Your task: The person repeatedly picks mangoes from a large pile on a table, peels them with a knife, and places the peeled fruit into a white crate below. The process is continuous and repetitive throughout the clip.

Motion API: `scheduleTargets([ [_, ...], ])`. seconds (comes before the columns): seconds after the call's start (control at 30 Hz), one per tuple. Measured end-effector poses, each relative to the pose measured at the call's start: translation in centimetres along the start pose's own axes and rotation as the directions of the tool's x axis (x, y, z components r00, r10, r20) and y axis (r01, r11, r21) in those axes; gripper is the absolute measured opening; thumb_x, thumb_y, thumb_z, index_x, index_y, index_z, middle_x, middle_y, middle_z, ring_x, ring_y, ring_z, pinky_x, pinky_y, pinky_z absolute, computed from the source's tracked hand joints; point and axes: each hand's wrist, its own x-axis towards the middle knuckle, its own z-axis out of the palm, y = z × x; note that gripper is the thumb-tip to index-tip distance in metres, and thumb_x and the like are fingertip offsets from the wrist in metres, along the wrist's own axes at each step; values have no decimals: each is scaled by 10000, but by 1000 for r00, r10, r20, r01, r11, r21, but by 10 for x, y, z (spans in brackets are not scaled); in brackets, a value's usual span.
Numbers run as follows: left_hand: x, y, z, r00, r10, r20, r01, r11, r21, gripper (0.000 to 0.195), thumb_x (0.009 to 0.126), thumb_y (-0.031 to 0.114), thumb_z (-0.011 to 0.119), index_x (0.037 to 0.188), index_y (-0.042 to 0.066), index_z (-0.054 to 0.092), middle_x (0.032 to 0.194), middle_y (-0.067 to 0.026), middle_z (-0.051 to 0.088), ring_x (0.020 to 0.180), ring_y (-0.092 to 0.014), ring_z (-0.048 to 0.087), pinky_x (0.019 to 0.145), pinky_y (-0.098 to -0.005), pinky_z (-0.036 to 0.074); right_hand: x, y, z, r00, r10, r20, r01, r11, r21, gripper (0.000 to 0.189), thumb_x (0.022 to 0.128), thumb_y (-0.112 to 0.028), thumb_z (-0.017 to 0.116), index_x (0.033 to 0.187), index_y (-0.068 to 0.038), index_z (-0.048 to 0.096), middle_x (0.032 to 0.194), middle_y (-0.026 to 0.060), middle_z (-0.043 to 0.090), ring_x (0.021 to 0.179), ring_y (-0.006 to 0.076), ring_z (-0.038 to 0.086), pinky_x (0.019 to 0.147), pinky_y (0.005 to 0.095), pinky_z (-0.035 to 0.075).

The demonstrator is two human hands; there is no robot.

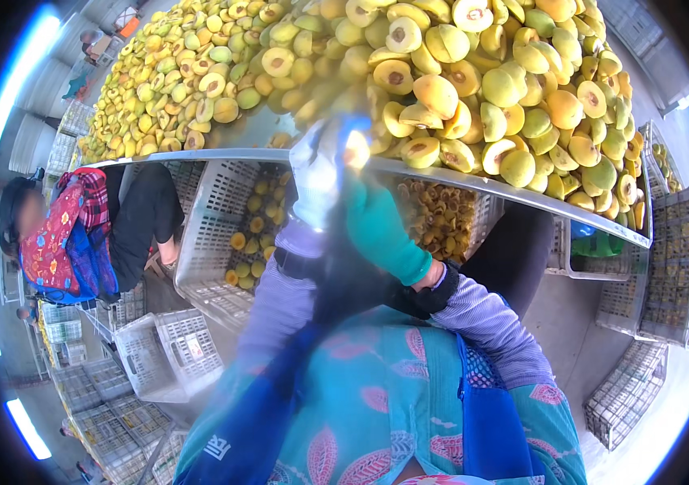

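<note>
My left hand (313, 173), in a white glove, is raised at the near edge of a metal-rimmed table (247, 154). Its fingers are curled, and blur hides whether anything is inside them. My right hand (381, 227), in a green glove, meets it from the right. At its fingertips, between both hands, is a pale yellow fruit piece (356, 150), washed out by glare. A large heap of halved yellow-green stone fruit (435, 97) covers the table, many halves showing brown pit hollows.
Below the table edge stand a white plastic crate (208, 242) with fruit and another container of brownish-yellow pieces (441, 212). A seated person (71, 236) is at left. An overturned-looking crate (165, 354) lies on the floor; fruit-filled crates (672, 267) are stacked at right.
</note>
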Motion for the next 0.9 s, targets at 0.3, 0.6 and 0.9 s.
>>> scheduleTargets([
  [0.3,-34,-6,-46,447,-857,255,738,193,-647,359,856,279,606,1078,-2,590,1001,-100,635,876,-196,606,742,-319,498,5,-4,-46,455,-172,873,-778,-554,296,356,944,-481,437,840,-146,495,541,-57,338,409,74,316,421,240,309],
  [0.6,5,-150,3,559,-723,406,427,671,606,544,798,507,565,1103,61,629,1097,-196,625,995,-348,604,856,-409,467,-8,-13,-50,334,436,835,-798,-341,497,353,923,-503,472,811,-168,483,597,-26,404,454,103,362,430,236,324],
  [0.9,12,-129,-38,396,-764,509,918,331,-217,448,786,231,745,1113,-35,594,946,-64,650,802,-150,611,684,-280,499,37,-17,-43,546,591,593,-822,245,514,405,907,-546,478,795,-157,491,551,-26,445,402,85,426,339,224,337],
])
